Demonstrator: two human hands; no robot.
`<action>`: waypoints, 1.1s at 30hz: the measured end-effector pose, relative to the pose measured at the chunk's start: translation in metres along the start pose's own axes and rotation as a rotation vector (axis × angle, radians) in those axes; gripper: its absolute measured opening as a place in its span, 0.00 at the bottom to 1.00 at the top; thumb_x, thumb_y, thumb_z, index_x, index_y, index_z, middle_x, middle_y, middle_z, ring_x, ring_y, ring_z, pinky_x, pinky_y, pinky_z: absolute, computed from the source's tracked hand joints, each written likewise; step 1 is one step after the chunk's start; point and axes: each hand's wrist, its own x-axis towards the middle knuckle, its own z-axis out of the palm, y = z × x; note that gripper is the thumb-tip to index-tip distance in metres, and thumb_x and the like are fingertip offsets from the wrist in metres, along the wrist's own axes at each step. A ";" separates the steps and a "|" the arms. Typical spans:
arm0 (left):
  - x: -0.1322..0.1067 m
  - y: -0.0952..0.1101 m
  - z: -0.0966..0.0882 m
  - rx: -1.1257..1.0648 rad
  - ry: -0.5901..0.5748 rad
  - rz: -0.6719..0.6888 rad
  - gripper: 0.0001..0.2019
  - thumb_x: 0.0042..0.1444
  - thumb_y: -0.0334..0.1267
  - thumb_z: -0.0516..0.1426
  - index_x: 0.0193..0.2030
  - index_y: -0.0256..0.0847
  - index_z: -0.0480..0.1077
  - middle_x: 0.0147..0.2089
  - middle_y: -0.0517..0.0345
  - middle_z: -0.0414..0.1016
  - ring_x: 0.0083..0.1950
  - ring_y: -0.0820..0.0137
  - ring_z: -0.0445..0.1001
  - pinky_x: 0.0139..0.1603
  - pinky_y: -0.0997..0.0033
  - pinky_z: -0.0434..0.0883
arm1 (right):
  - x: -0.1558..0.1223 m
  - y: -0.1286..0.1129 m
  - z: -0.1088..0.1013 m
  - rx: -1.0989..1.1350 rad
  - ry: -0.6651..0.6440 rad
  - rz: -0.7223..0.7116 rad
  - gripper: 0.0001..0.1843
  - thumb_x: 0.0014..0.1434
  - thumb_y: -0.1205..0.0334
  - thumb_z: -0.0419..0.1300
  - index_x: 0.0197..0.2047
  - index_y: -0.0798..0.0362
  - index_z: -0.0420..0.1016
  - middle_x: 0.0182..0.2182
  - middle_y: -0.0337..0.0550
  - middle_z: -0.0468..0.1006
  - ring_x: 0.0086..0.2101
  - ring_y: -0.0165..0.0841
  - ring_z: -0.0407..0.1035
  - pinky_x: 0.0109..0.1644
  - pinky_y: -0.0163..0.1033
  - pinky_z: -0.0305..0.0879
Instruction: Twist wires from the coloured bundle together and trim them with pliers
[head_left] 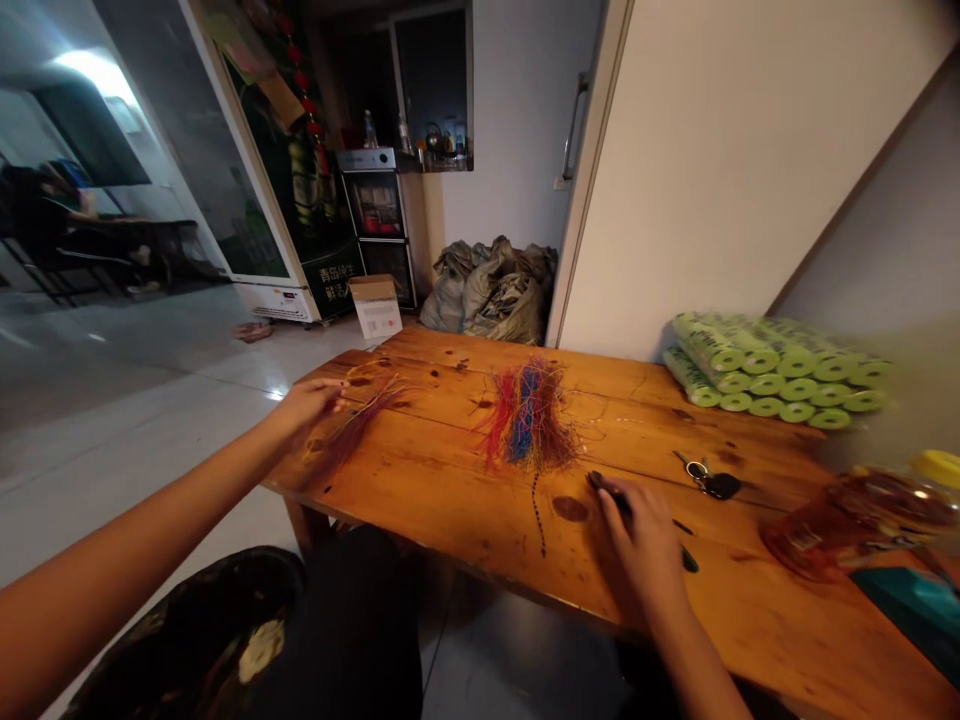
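My left hand point(309, 403) reaches to the table's left end, its fingers closed on the end of a small bundle of thin coloured strands point(358, 423) that lies on the wood. My right hand point(643, 535) rests on the wooden table point(450, 480) near the front edge, fingers curled over a dark slim object point(600, 483) whose tip shows at the fingertips. A larger heap of red, blue and yellow strands point(529, 415) lies in the middle, between both hands. A dark beaded string point(538, 515) runs from it toward the front edge.
Keys point(709, 480) lie right of my right hand. Stacked green rolls point(772, 370) sit at the back right by the wall. An amber jar with a yellow lid point(862, 515) lies at the right. Sacks point(491, 285) and a cardboard box point(375, 305) stand on the floor beyond.
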 end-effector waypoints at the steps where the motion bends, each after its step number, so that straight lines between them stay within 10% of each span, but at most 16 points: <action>1: -0.011 0.007 0.003 0.006 -0.074 -0.059 0.08 0.45 0.36 0.62 0.27 0.32 0.73 0.22 0.58 0.71 0.20 0.78 0.64 0.20 0.78 0.62 | -0.004 -0.016 0.005 0.212 -0.061 0.044 0.20 0.56 0.47 0.51 0.39 0.53 0.73 0.41 0.53 0.75 0.45 0.45 0.66 0.54 0.52 0.55; 5: -0.080 0.032 0.034 -0.014 -0.426 -0.263 0.09 0.47 0.43 0.59 0.31 0.39 0.73 0.30 0.56 0.73 0.24 0.75 0.65 0.22 0.77 0.59 | -0.019 -0.092 0.032 1.054 -0.463 0.324 0.24 0.55 0.42 0.52 0.44 0.51 0.72 0.44 0.50 0.76 0.45 0.41 0.69 0.54 0.51 0.59; 9: -0.139 0.042 0.065 0.007 -0.618 -0.137 0.12 0.51 0.45 0.54 0.25 0.40 0.68 0.27 0.60 0.69 0.31 0.71 0.66 0.32 0.74 0.61 | -0.017 -0.138 0.037 1.443 -0.440 0.357 0.21 0.57 0.46 0.52 0.46 0.50 0.71 0.48 0.46 0.73 0.51 0.36 0.65 0.57 0.46 0.56; 16: -0.155 0.053 0.065 0.089 -0.753 -0.087 0.10 0.52 0.42 0.52 0.24 0.40 0.65 0.21 0.65 0.60 0.25 0.74 0.58 0.27 0.75 0.56 | -0.009 -0.144 0.005 1.478 -0.435 0.322 0.18 0.55 0.47 0.56 0.22 0.52 0.65 0.16 0.33 0.66 0.24 0.29 0.66 0.47 0.43 0.64; 33: -0.164 0.038 0.034 -0.017 -0.718 -0.248 0.11 0.46 0.45 0.57 0.24 0.39 0.68 0.21 0.63 0.66 0.22 0.74 0.62 0.24 0.75 0.60 | 0.000 -0.140 -0.033 1.510 -0.113 0.255 0.20 0.55 0.49 0.57 0.21 0.51 0.57 0.16 0.28 0.44 0.17 0.24 0.42 0.21 0.29 0.56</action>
